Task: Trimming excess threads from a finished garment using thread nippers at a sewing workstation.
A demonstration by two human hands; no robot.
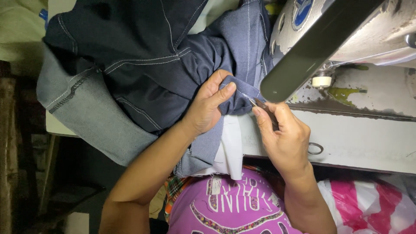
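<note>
Head view: dark blue denim garment (143, 60), white topstitching; left hand (207, 108) pinches a folded seam, right hand (284, 136) grips small snips (262, 105).

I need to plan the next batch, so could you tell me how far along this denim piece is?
Done: the denim already carries finished white seams. In hand: the left hand pinches a folded denim edge while the right hand works a small tool at a white thread there, beside the sewing machine. Left: I cannot tell how much remains; most of the fabric lies bunched.
</note>
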